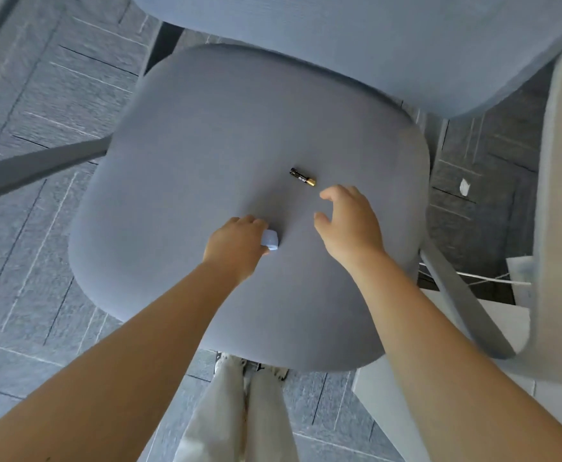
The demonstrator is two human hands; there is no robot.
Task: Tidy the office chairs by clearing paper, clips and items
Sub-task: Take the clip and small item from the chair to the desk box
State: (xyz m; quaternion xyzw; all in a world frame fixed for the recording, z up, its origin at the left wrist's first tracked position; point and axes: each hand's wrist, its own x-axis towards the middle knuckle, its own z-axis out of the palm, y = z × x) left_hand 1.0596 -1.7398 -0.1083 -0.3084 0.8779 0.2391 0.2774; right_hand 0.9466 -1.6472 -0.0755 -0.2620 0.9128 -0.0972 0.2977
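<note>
Two hands reach down over the grey chair seat [206, 145]. The left hand [236, 248] has its fingers curled round a small pale blue object [270, 240], which rests against the cushion just at its fingertips; what the object is, I cannot tell. The right hand [349, 221] hovers beside it with fingers and thumb spread apart and loosely bent, holding nothing. Just beyond the right hand's fingertips, not touching them, a small black-and-gold battery [303, 177] lies flat on the seat. Further to the right of that hand, a scrap of white paper [464, 187] lies on the grey carpet floor [39, 95]. Near the right forearm, a white paper bag [519, 281] stands on the floor; its contents are hidden.
</note>
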